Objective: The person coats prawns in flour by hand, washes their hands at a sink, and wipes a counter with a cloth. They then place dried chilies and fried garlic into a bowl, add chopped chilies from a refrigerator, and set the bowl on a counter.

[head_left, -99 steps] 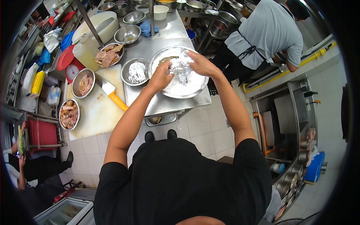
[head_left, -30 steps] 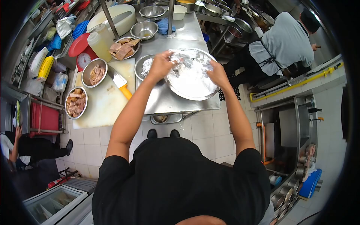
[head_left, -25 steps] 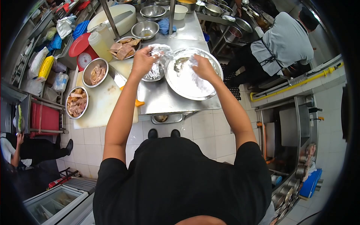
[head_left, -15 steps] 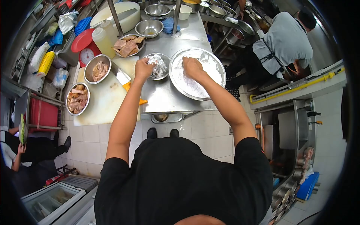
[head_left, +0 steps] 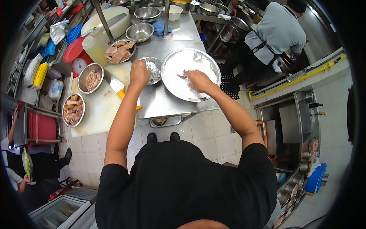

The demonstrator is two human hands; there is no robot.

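A large metal bowl point(head_left: 164, 84) full of white powder point(head_left: 194, 61) sits on the steel table. Inside it, my right hand point(head_left: 199, 81) has its fingers closed at the powder, with a small brownish piece point(head_left: 182, 76) at the fingertips. To its left is a smaller metal bowl point(head_left: 157, 81) with white-coated pieces point(head_left: 153, 70) in it. My left hand point(head_left: 140, 72) is at that bowl's left side, fingers pinched together; what they hold, if anything, is hidden.
On the white cutting board point(head_left: 103, 114) stand two bowls of raw meat pieces point(head_left: 93, 80) and a knife with an orange handle point(head_left: 121, 93). Behind are sliced meat point(head_left: 119, 52), a red scale point(head_left: 79, 61) and bottles point(head_left: 94, 49). A co-worker point(head_left: 274, 34) stands at right, another person point(head_left: 38, 164) at left.
My left hand has turned and risen slightly at the small bowl. My right hand's fingers now show a brownish piece at the powder's surface. The whole view has shifted a little left.
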